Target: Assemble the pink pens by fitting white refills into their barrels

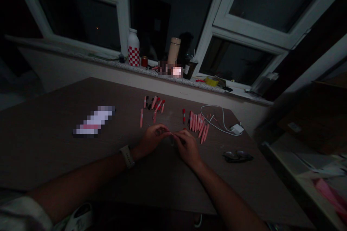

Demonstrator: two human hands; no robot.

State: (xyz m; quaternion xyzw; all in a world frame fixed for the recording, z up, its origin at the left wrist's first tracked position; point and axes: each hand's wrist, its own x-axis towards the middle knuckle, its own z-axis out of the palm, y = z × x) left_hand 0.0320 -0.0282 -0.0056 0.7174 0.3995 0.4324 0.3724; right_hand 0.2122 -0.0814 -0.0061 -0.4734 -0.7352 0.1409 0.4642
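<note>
Brown tabletop [54, 144] under dark windows [78, 14], pink tubes laid out in two clusters

From my remote view, the speckled stone windowsill [151, 72] beyond the table's far edge carries a white bottle with red checks [133, 47], a small red jar [144, 61], a tan cylindrical canister [174, 50] and a dark cup with a straw [190, 68]. Pink pen-like tubes [196, 122] lie near the far edge, just ahead of the hands. My left hand [153, 139] and right hand [187, 148] meet at the fingertips, closed in a pinch on something too small for me to tell. A white charger with its cable [237, 129] sits near the right edge, above dark eyeglasses [238, 156].
</note>
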